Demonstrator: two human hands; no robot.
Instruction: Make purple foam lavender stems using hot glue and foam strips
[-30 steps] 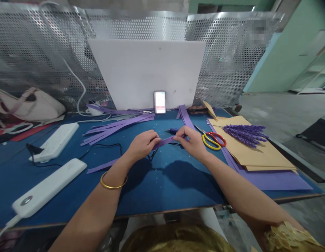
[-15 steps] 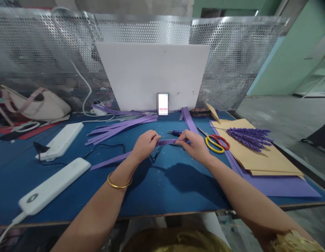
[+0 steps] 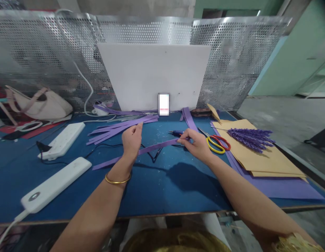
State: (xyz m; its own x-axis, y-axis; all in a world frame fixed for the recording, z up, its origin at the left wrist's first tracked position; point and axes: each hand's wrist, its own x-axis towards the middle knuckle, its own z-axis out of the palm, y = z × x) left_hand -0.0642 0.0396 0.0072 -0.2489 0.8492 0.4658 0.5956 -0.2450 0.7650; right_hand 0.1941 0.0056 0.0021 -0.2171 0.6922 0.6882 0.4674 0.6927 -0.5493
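Observation:
A long purple paper strip [image 3: 158,144] slants over the blue table, its near-left end lying on the surface. My right hand [image 3: 193,141] is closed, pinching the strip's right end between thumb and fingers. My left hand [image 3: 132,139] is held above the strip, fingers pressed together and pointing up; whatever they hold, if anything, is too small to make out. The strip runs behind my left wrist. Just beyond my right hand lies a dark blue pen-like tool [image 3: 175,133], partly covered by the fingers. Scissors [image 3: 217,143] with yellow and red handles lie to its right.
More purple strips [image 3: 112,130] are spread at the back left. White power strips [image 3: 56,185] and cables lie at left. On the right, lavender-like purple flowers [image 3: 250,138] rest on tan sheets [image 3: 267,162]. A phone [image 3: 163,104] stands against the white board [image 3: 157,73].
My left hand has moved left and up, away from my right hand. More of the strip now shows between them. My right hand keeps its pinch almost in place.

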